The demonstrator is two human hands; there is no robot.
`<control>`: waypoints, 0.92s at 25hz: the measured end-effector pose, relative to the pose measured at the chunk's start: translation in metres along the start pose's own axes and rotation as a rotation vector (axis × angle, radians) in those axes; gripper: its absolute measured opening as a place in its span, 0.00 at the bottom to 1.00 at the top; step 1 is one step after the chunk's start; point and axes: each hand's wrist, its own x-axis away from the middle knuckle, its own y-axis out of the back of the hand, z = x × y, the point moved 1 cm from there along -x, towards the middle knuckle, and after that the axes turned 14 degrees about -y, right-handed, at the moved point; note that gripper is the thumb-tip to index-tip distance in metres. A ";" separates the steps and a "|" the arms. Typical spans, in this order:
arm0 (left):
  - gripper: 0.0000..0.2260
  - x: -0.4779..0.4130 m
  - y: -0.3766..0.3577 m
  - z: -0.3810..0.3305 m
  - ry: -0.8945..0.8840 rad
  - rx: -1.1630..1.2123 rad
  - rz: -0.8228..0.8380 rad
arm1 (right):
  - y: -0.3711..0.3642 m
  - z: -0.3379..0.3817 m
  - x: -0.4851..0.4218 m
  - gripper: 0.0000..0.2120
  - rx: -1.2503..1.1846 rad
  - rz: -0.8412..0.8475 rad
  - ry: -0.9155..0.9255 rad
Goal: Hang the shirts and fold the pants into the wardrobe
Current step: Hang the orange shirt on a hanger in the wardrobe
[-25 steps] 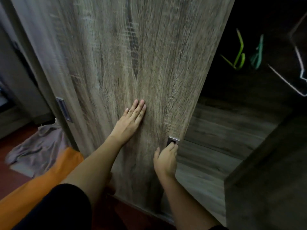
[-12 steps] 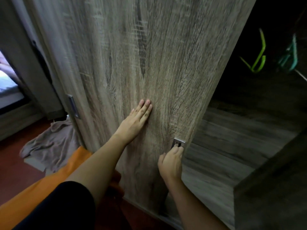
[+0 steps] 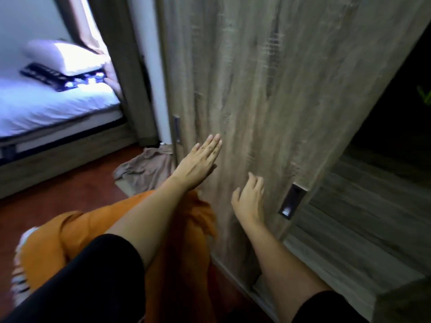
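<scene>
White bed [image 3: 53, 108] left, reddish floor [image 3: 70, 197], dim light.

Home bedroom, made bed [image 3: 53, 108] with white pillow [image 3: 63, 58], wood-grain sliding wardrobe door [image 3: 268, 89], clothes [image 3: 147, 169] on red floor [image 3: 58, 194]

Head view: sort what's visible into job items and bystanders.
Job: wardrobe door, recessed handle, left hand, right hand, orange garment, beige garment, green hanger.

Bystanders: bed, pillow, dark patterned item.
</scene>
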 end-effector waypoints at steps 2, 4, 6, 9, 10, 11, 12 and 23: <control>0.29 0.048 0.016 0.021 0.094 -0.038 0.035 | -0.005 0.032 0.003 0.24 -0.015 0.055 0.155; 0.28 0.101 0.024 0.036 0.206 -0.056 0.068 | -0.013 0.065 0.014 0.24 -0.022 0.137 0.269; 0.27 0.145 0.021 0.040 0.284 -0.072 0.067 | -0.023 0.089 0.025 0.23 -0.020 0.225 0.334; 0.31 0.202 0.007 0.036 0.399 -0.031 0.084 | -0.049 0.110 0.040 0.20 0.003 0.384 0.428; 0.30 0.216 -0.001 0.037 0.432 -0.001 0.114 | -0.060 0.114 0.041 0.20 0.036 0.431 0.452; 0.29 0.230 -0.011 0.037 0.458 0.039 0.162 | -0.073 0.118 0.041 0.20 0.090 0.467 0.470; 0.29 0.238 -0.017 0.033 0.450 0.063 0.185 | -0.081 0.118 0.038 0.20 0.151 0.485 0.472; 0.27 0.263 -0.059 0.031 0.423 -0.115 0.115 | -0.128 0.136 -0.004 0.19 0.457 0.584 0.116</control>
